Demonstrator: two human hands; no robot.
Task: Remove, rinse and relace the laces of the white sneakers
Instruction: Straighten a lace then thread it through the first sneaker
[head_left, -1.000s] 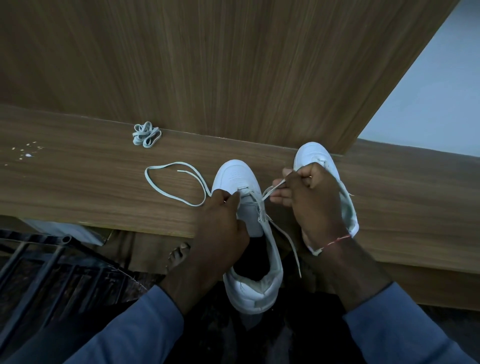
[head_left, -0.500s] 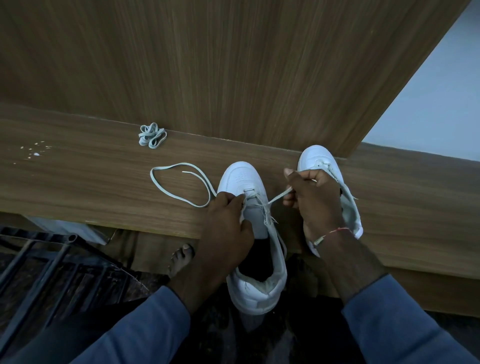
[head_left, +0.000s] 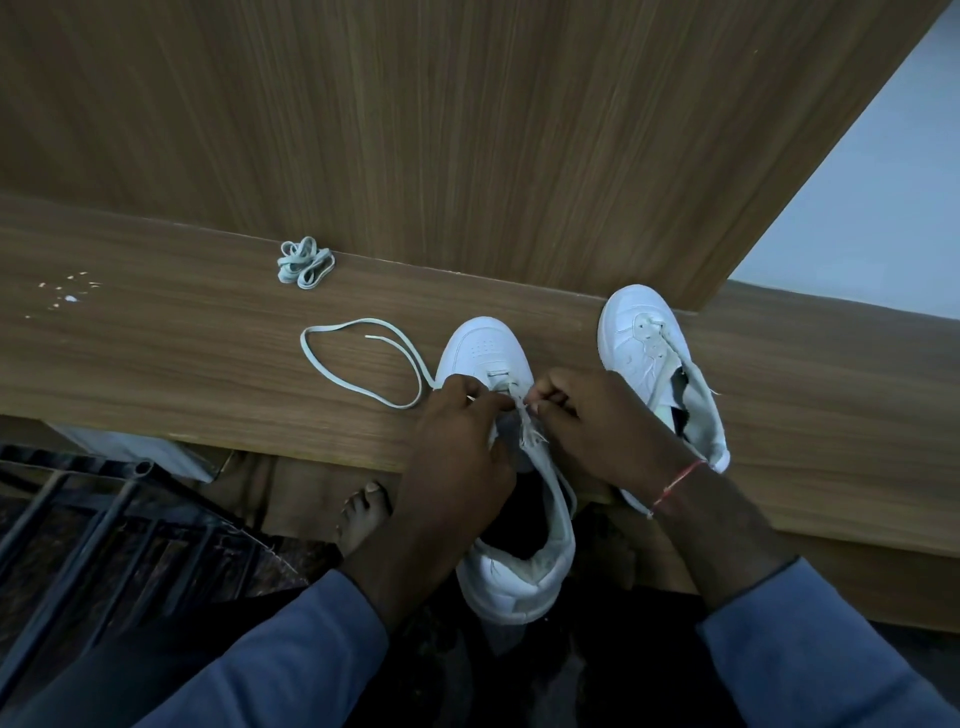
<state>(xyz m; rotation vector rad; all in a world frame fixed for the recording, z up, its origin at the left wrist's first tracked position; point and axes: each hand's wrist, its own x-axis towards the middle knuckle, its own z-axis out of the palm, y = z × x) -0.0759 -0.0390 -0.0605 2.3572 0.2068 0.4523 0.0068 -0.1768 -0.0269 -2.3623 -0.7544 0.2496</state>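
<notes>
Now the right hand (head_left: 597, 431) has come back in from its sideways pull, meeting the left hand (head_left: 457, 447) over the near sneaker (head_left: 483, 348) on the bench (head_left: 156, 353). Both grips are narrow, pinching the lace (head_left: 311, 358) at the lowest eyelets. Relacing looks barely begun.

Long blue-grey left sleeve (head_left: 291, 657) and right sleeve (head_left: 815, 654), darker edge at right cuff. Thin red thread band (head_left: 677, 480) round right wrist. Bare left hand (head_left: 460, 452), bare right hand (head_left: 597, 428), one bare foot (head_left: 363, 514).
</notes>
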